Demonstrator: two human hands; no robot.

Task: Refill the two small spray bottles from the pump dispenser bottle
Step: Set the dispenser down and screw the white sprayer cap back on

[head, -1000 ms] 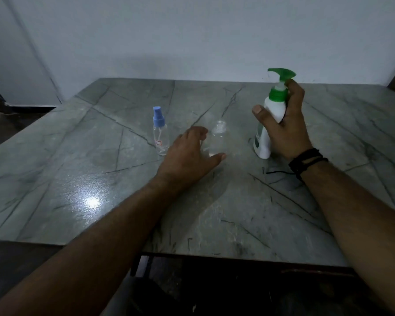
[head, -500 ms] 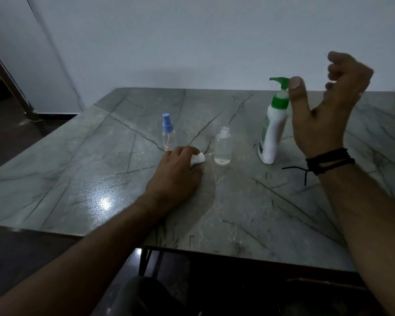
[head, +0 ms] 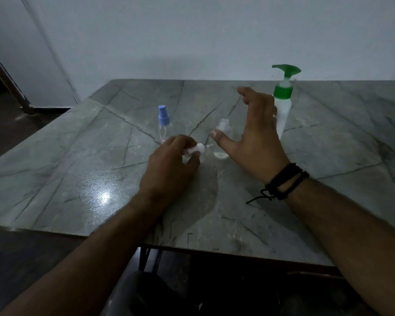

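A person sits at a grey-green stone worktop [head: 82, 169] veined with dark cracks, both bare forearms reaching forward over it. The left hand [head: 169, 166] rests low on the stone with its fingers curled around a small white spray cap [head: 195, 149], whose thin dip tube pokes out to the right. Just right of that cap stands an uncapped clear spray bottle [head: 221, 142], upright, with its neck open; how much liquid it holds is hard to tell in the dim light. The right hand [head: 254, 135] hangs above the worktop with palm and fingers spread loose, gripping nothing; its thumb points left toward the open bottle, and its fingers reach up in front of the lower body of the pump bottle [head: 282, 106]. Whether the fingertips touch that bottle cannot be told. The pump bottle is white with a green collar and a green pump head, and it stands upright to the right of the open bottle, partly hidden behind the hand. A black cord bracelet [head: 285, 183] wraps the right wrist. Further left, behind the left hand, a second clear spray bottle [head: 164, 127] stands upright with its blue spray cap on. A plain pale wall [head: 192, 37] rises behind the worktop.
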